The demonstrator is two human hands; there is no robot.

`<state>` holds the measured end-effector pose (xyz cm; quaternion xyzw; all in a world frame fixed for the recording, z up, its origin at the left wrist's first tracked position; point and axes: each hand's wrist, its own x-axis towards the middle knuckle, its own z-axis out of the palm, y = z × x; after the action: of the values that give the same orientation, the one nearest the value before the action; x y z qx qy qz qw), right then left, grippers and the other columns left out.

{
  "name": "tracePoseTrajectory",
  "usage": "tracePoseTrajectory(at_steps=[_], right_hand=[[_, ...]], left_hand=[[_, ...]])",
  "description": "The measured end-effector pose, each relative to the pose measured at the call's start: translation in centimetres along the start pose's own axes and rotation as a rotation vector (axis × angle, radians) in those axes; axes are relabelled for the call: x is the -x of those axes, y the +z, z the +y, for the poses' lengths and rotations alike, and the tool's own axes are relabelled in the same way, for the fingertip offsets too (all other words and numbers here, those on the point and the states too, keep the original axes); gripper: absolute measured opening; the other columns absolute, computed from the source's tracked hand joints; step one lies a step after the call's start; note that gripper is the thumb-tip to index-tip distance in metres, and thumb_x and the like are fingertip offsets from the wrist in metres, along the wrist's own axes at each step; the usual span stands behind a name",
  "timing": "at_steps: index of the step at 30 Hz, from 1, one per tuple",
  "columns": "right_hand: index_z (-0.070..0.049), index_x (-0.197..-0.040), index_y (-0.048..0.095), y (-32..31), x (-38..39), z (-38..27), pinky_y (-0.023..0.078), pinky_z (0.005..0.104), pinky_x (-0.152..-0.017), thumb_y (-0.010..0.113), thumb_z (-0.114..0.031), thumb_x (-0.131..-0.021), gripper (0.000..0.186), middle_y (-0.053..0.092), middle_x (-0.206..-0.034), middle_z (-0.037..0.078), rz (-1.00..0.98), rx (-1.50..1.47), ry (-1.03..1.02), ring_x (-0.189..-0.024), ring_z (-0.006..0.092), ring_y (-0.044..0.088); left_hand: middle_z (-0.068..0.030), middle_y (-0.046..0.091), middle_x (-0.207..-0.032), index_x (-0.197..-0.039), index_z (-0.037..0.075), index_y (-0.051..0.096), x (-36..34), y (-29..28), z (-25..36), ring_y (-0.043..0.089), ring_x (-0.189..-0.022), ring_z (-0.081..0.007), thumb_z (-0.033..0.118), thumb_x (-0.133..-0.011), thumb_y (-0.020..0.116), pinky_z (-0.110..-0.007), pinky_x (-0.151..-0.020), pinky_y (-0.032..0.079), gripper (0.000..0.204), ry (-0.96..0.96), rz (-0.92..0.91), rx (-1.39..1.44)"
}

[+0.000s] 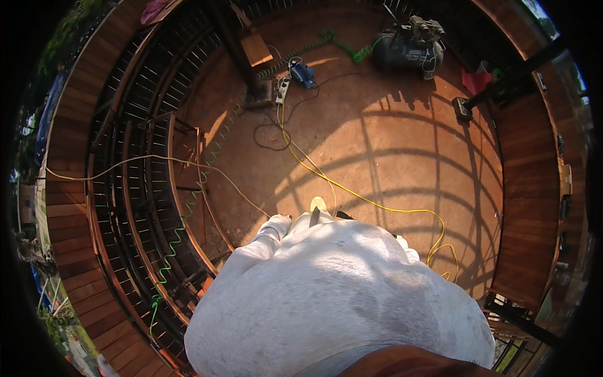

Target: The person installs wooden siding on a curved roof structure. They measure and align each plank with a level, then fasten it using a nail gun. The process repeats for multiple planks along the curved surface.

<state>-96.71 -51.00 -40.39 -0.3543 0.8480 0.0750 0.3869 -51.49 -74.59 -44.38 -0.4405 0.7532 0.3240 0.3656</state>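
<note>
My left hand [284, 217] shows only as a small patch past the white sleeve [265, 234], in front of my body. Its fingers are too small and hidden to read. A pale cord [233, 183] runs from the left railing and ends from sight right beside this hand; whether the hand grips it I cannot tell. On my right side a bit of white sleeve [408, 250] sticks out past my shirt [339, 276], and no right hand shows. Between lies a light shoe tip [318, 203] with a dark narrow strip [315, 217] near it.
A yellow cord [377, 204] crosses the reddish floor to a power strip [282, 91] beside a blue tool [303, 74]. An air compressor [408, 53] stands at the back, its green coiled hose [342, 44] on the floor. Curved wooden rails [179, 195] line the left; a post [463, 108] stands right.
</note>
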Motion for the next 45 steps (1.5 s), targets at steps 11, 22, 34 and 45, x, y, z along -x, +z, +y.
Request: tracePoseTrajectory(at_steps=[11,22,34,45], right_hand=[[-0.008,-0.083,0.069,-7.1,6.0,-2.8,0.050,0.0444,-0.071,0.059,-0.041,-0.096,0.037,0.070,-0.081,0.016,0.338,-0.505,-0.077,-0.081,0.0347,0.066],[-0.011,-0.090,0.072,-2.5,1.2,8.2,0.051,0.0458,-0.080,0.058,-0.050,-0.093,0.042,0.073,-0.092,0.015,0.059,-0.294,0.304,-0.094,0.0370,0.068],[-0.010,-0.094,0.072,-10.3,-4.7,15.3,0.050,0.0479,-0.086,0.054,-0.054,-0.094,0.047,0.072,-0.098,0.018,-0.003,-0.343,0.030,-0.099,0.0371,0.067],[-0.013,-0.120,0.065,-14.9,-7.9,19.3,0.048,0.0459,-0.096,0.051,-0.053,-0.097,0.049,0.065,-0.115,0.023,0.165,-0.242,-0.151,-0.110,0.0395,0.060]], left_hand=[[-0.0199,0.058,-0.137,-0.131,0.007,0.061,-1.5,-5.9,1.6,0.057,-0.125,-0.0351,0.040,-0.104,0.033,-0.045,-0.105,0.044,0.051,0.047,-0.063,-0.156],[-0.0176,0.063,-0.131,-0.130,0.008,0.063,-5.3,-14.0,11.6,0.061,-0.121,-0.0317,0.039,-0.099,0.047,-0.042,-0.103,0.046,0.047,0.021,0.008,-0.117],[-0.0144,0.072,-0.111,-0.115,0.015,0.072,-0.4,-17.9,28.3,0.066,-0.109,-0.0335,0.047,-0.091,0.050,-0.044,-0.090,0.051,0.045,0.108,-0.002,-0.148],[-0.0130,0.067,-0.126,-0.123,0.016,0.069,-4.7,-15.2,27.2,0.062,-0.119,-0.0304,0.040,-0.097,0.048,-0.042,-0.097,0.050,0.041,-0.058,0.003,-0.235]])
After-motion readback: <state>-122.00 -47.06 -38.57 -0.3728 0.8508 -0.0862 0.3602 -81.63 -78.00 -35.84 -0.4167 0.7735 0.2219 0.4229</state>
